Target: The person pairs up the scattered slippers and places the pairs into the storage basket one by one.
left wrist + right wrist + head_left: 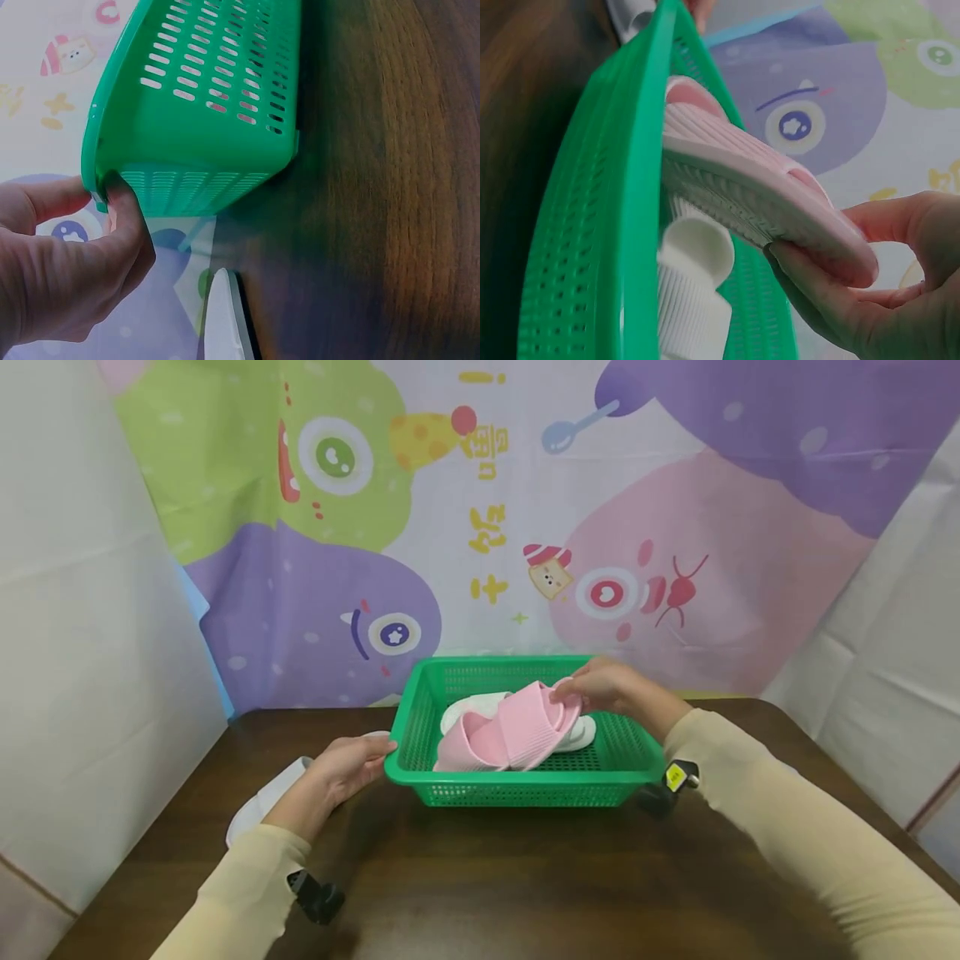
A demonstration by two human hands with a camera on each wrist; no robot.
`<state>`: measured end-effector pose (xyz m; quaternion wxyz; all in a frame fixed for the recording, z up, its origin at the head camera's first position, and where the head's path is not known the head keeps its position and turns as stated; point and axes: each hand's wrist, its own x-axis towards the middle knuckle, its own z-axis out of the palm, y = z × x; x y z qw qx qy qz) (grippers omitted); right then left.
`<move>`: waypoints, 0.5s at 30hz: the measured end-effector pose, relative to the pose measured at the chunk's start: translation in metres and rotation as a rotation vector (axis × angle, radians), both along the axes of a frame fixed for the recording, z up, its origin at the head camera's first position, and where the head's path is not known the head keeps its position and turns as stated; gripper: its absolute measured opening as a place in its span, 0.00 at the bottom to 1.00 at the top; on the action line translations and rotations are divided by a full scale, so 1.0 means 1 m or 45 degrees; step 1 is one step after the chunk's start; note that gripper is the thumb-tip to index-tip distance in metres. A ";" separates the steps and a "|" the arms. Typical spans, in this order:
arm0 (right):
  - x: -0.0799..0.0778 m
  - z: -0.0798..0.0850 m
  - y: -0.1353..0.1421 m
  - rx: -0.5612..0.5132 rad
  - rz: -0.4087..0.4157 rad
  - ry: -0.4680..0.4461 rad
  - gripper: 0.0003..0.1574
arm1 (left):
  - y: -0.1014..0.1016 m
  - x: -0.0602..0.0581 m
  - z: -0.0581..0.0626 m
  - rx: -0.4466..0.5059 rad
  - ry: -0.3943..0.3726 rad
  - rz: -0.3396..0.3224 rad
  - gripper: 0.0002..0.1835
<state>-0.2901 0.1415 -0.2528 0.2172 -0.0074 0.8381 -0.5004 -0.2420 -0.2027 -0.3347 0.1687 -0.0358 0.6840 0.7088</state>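
A green basket (525,777) with slotted sides stands on the table. At its left front corner my left hand (348,767) pinches the rim between thumb and fingers, also plain in the left wrist view. My right hand (606,683) pinches one end of a pink slipper (527,727), thumb on one face and fingers on the ribbed sole (727,199). That slipper is tilted, its held end raised over the basket's right half. Another pink strap (463,750) shows at its lower left. White slippers (694,319) lie beneath, partly hidden by the pink.
A white slipper (258,802) lies on the dark wooden table (525,877) at the left, partly behind my left forearm. Behind the basket hangs a cartoon-printed cloth (487,627). Pale cloth walls (82,610) stand at both sides.
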 end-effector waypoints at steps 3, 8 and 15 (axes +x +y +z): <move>-0.001 -0.003 0.004 0.092 0.046 0.031 0.26 | 0.000 -0.001 0.000 0.000 0.001 0.002 0.29; -0.004 -0.007 0.009 0.241 0.064 0.070 0.29 | 0.001 -0.001 -0.001 -0.006 -0.008 0.008 0.28; -0.001 -0.009 0.012 0.520 0.188 0.141 0.14 | 0.000 -0.001 -0.002 -0.002 0.001 0.007 0.29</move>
